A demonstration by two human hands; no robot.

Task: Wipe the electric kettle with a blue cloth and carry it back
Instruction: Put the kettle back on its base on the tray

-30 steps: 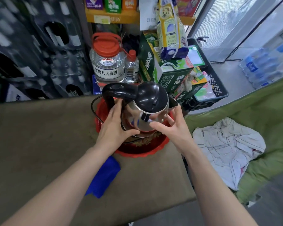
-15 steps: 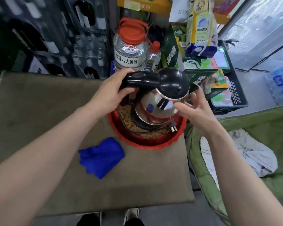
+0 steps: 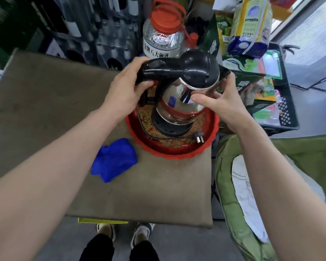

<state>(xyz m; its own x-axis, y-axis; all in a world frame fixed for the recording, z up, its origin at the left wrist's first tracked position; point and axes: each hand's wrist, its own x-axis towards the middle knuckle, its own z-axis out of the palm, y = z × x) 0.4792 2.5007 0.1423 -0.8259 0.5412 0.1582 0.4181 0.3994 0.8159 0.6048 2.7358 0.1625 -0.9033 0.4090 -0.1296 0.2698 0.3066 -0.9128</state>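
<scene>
Above the red tray point(image 3: 177, 154) at the right end of the tabletop point(image 3: 45, 102), the electric kettle point(image 3: 188, 87) leans over its black power base point(image 3: 169, 128); whether it is clear of the base cannot be determined.

Hazards:
- The cord lies loose in the tray with its plug point(image 3: 199, 139) at the near rim. A lift could snag it and drag the base out.
- The polished steel wall offers little friction, so a support placed there may slip.
- More tilt could spill any contents through the spout; the fill level is not visible.
- A large clear jar point(image 3: 163, 40) stands just behind, and a backward swing could strike it.

Pose: the left grip point(image 3: 124, 93) is wrapped around the black handle point(image 3: 154, 70), arm reaching forward. The right grip point(image 3: 220, 102) is spread wide, with thumb and fingers laid against the steel body near the spout, steadying it. The blue cloth point(image 3: 114, 160) lies crumpled on the tabletop beside the tray, untouched, so wiping is judged not yet started.
</scene>
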